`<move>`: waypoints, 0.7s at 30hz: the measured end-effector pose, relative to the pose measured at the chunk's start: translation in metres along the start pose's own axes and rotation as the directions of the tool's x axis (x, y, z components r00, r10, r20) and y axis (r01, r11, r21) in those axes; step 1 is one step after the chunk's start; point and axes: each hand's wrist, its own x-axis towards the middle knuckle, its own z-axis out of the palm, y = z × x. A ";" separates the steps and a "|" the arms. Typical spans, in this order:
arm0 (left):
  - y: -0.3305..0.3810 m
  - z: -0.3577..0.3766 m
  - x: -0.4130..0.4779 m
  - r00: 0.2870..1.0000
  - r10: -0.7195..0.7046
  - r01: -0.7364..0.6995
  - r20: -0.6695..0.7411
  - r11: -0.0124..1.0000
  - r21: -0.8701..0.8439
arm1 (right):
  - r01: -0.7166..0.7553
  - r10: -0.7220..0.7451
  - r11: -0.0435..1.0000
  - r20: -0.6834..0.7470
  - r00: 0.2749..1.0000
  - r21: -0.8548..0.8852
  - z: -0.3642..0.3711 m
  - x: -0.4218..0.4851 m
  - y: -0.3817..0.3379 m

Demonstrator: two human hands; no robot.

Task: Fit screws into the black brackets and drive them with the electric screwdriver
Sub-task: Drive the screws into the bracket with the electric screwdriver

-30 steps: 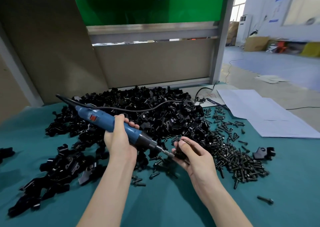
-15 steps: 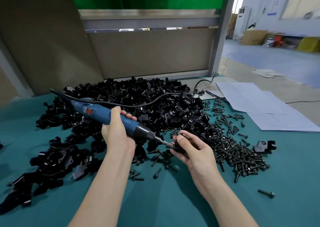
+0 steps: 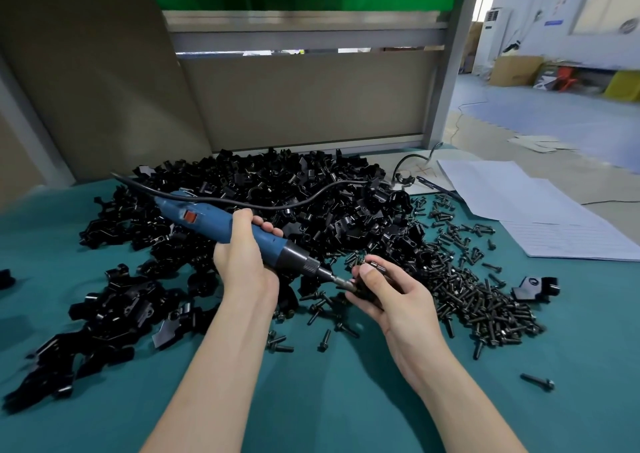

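Note:
My left hand point(image 3: 242, 262) grips the blue electric screwdriver point(image 3: 214, 222) around its body, and the tool slants down to the right. Its bit point(image 3: 341, 282) meets a black bracket point(image 3: 363, 288) that my right hand point(image 3: 391, 296) holds between thumb and fingers; most of that bracket is hidden by the fingers. A screw point(image 3: 377, 265) sticks out above my right thumb. A big heap of black brackets point(image 3: 277, 203) lies behind both hands. Loose dark screws point(image 3: 478, 300) are spread to the right.
The green table mat point(image 3: 329, 400) lies under everything. More brackets point(image 3: 104, 317) trail to the near left. One bracket point(image 3: 535, 288) lies alone at the right, a stray screw point(image 3: 536, 381) nearer me. White paper sheets point(image 3: 540, 210) sit at the back right. The tool's cable point(image 3: 311, 198) crosses the heap.
Both hands keep their grips, with the bit still against the held bracket. The view has tilted and shifted a little; nothing on the table has moved.

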 end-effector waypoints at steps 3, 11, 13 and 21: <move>-0.001 0.000 0.000 1.000 -0.005 0.005 -0.007 1.000 0.005 | -0.006 0.006 1.000 -0.003 1.000 0.007 0.000 0.000 0.000; -0.002 -0.001 0.000 1.000 0.001 -0.001 -0.009 1.000 0.031 | -0.014 0.014 1.000 -0.005 1.000 0.004 -0.001 0.001 0.001; -0.003 -0.001 0.000 1.000 0.002 -0.002 -0.011 0.999 0.035 | -0.012 0.012 1.000 -0.006 1.000 -0.005 -0.001 0.001 0.001; -0.004 0.000 -0.001 1.000 0.020 -0.019 -0.013 0.999 0.028 | -0.017 0.017 1.000 -0.006 1.000 -0.005 -0.002 0.002 0.002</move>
